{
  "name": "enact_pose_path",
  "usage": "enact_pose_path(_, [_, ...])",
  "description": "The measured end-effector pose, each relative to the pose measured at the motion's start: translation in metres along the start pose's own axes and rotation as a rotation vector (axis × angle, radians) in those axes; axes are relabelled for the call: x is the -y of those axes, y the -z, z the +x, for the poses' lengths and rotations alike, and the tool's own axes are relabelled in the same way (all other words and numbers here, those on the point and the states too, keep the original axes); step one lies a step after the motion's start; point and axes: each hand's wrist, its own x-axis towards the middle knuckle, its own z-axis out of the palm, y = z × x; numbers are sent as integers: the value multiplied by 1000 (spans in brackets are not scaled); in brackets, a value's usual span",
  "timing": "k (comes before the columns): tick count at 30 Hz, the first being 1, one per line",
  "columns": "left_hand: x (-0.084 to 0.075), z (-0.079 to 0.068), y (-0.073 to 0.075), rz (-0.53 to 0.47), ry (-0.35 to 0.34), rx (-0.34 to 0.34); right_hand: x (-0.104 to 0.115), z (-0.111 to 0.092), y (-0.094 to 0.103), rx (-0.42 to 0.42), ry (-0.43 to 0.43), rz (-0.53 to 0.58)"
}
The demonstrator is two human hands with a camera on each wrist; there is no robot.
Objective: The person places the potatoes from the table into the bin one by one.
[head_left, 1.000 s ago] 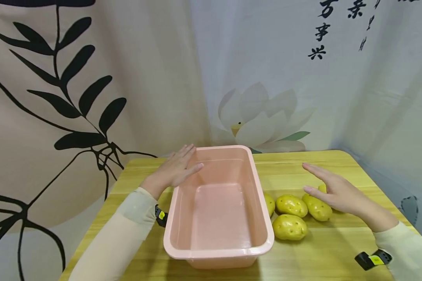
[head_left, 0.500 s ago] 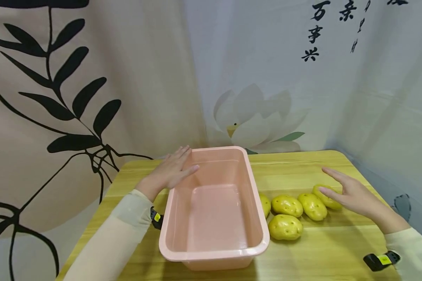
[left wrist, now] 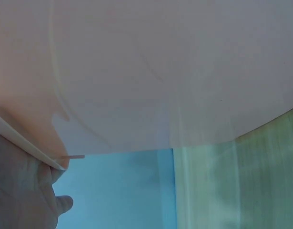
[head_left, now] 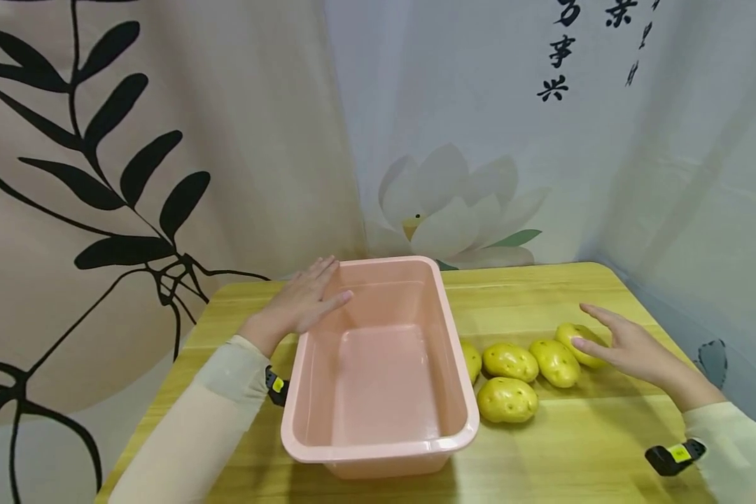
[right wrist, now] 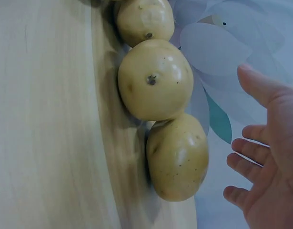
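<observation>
A pink plastic tub [head_left: 378,381] stands on the wooden table, with nothing inside. My left hand [head_left: 299,302] rests on its left rim near the far corner, fingers straight and thumb over the inside. In the left wrist view, the tub's outer wall [left wrist: 136,71] fills most of the picture and the hand [left wrist: 22,191] lies against the rim. Right of the tub, several yellow-green potatoes [head_left: 510,362] lie in a group. My right hand [head_left: 630,350], fingers relaxed and holding nothing, hovers beside the rightmost potato [head_left: 581,343]; the right wrist view shows a gap between the fingers and the nearest potato [right wrist: 178,160].
A pale curtain [head_left: 277,140] with printed leaves, a lotus and characters hangs right behind the table [head_left: 529,462]. The tub's right wall partly hides one potato [head_left: 471,360]. Each wrist carries a small black device [head_left: 674,456].
My right hand has moved right, away from the tub, uncovering the rightmost potato. The left hand stays on the tub rim. The head view has shifted slightly.
</observation>
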Motion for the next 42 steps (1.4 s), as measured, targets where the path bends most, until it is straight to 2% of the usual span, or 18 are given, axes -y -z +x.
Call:
enact_pose_path(5, [1,2,3,1,-11,-13,-8,1,-2,7,-11,-18])
enact_pose_path(19, [2,1,-1,-11,-3,-29,-26,-3,-12,50,-18,41])
enact_pose_path(42, [1,0,0,-10,2,-22,-39,7,-26,46,-22,35])
